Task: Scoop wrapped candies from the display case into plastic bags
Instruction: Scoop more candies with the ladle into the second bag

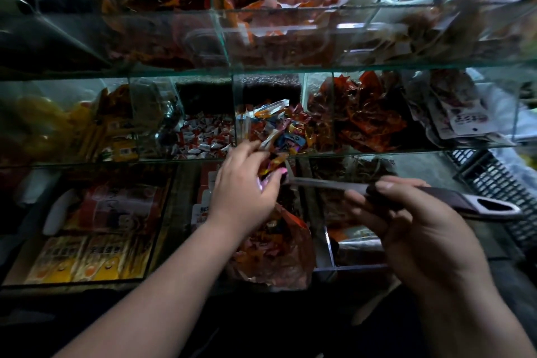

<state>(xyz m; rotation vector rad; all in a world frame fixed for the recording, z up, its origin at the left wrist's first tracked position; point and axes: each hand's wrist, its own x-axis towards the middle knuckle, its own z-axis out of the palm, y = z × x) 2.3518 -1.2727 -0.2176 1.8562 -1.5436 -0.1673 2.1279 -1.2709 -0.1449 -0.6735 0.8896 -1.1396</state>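
Observation:
Mixed wrapped candies [286, 132] fill a middle compartment of the glass display case [290, 154]. In front of its lower edge my left hand [244, 186] grips the mouth of a clear plastic bag [276, 250], which hangs below it part-filled with orange and red wrapped candies. A few candies show between the fingers. My right hand [412, 221] is closed around the dark handle of a flat metal scoop [328, 183]. The scoop lies level, and its front end reaches the bag's mouth beside my left fingers.
Red-and-white candies [203, 136] lie in the compartment to the left, orange-red packets [363, 116] in the one to the right. Above is another glass shelf [261, 70] with packets. Boxed goods [96, 229] sit at lower left and a black plastic crate [499, 183] at right.

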